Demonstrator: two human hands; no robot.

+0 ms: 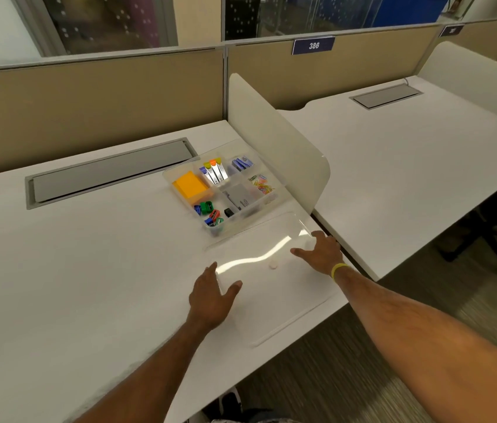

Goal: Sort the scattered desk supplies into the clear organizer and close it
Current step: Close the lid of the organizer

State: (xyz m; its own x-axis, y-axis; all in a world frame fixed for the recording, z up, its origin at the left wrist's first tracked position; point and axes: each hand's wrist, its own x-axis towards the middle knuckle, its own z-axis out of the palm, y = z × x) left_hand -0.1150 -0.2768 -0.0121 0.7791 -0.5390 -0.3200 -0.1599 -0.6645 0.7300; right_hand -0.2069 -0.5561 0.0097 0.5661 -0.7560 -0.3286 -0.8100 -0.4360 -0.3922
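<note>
— Where's the lid (267,264)?
— Flat on the worktop, at 6 o'clock of my organizer (224,190). Both grips spread: left hand (210,296) at its near-left edge, right hand (322,250) at its right edge, nearer the organizer.

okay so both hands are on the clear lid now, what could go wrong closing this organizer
The clear lid lies flat near the desk edge; the right hand could nudge it off. The organizer sits against the white divider, which may block the lid. The heaped sharpeners might stop it seating.
</note>
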